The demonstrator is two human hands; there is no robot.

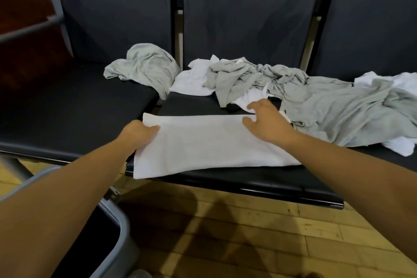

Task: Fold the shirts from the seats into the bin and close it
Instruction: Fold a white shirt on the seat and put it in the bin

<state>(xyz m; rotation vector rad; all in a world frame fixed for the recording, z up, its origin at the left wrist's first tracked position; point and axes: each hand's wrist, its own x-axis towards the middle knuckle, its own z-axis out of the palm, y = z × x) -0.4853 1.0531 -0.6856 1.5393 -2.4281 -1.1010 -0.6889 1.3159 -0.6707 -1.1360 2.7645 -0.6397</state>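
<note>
Nearest to us, at the lower left, the grey bin [121,230] stands open on the wooden floor [248,232] just beside the bench, so we judge that a finished fold needs only a short carry down into it. Beyond it, the left hand [137,133] pinches the left end of the white shirt [209,144], thumb on top and the other fingers hidden under the cloth. We take this grip as an anchor that keeps the cloth flat.

The shirt lies on the middle seat [259,183], folded into a long band. Its long axis runs left to right along the seat's front edge, and its near left corner hangs over the lip.

The right hand [264,119] is at the band's far right corner, fingers spread and loosely bent, grasping nothing that we can make out. We cannot tell whether they touch the cloth. We judge that the hand is placed to take that end across.

Farther back, a heap of grey shirts [316,101] and white shirts [191,79] sprawls over the middle and right seats. One crumpled grey shirt [146,67] sits on the left seat, below the dark backrests [248,13].
</note>
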